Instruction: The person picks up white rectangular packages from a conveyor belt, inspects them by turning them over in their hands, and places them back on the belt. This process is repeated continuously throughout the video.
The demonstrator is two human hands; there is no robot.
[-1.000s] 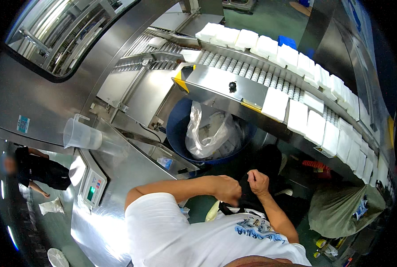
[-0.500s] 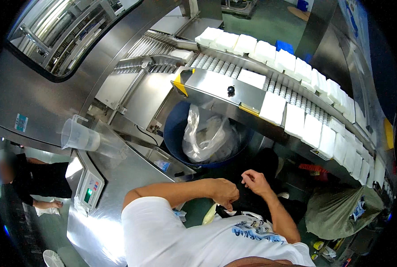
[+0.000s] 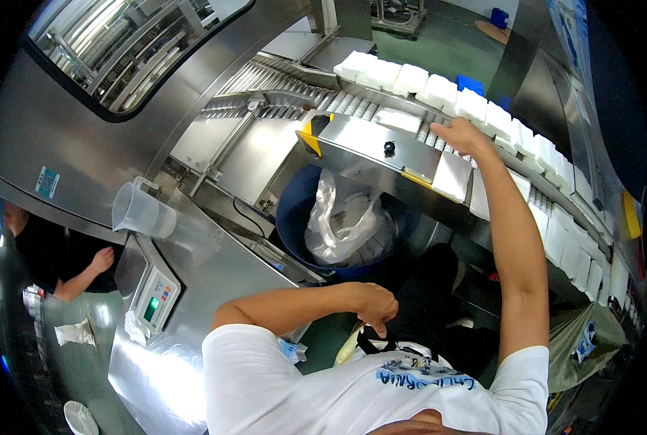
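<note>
My right hand [image 3: 460, 136] reaches over the roller conveyor [image 3: 429, 138], thumb and fingertips apart, its palm hidden. Left of its fingertips a flat white pack [image 3: 398, 121] lies on the rollers. Beyond, a row of white packs [image 3: 471, 104] lines the conveyor's far side. Another white pack [image 3: 451, 176] sits on the near edge, close to my right wrist. My left hand [image 3: 376, 308] hangs in front of my waist, its fingers curled down; whatever they hold, if anything, is hidden.
A blue bin [image 3: 291, 217] with a clear plastic bag [image 3: 341, 225] stands below the conveyor. At left, a steel table [image 3: 229, 275] carries a plastic measuring jug [image 3: 143, 210] and a scale [image 3: 153, 304]. A green cloth sack [image 3: 584, 341] is at right. Another person's hand [image 3: 103, 259] shows far left.
My right hand has moved from in front of my body up and forward over the conveyor. My left hand stays near my waist. The other person's hand has risen away from a white packet.
</note>
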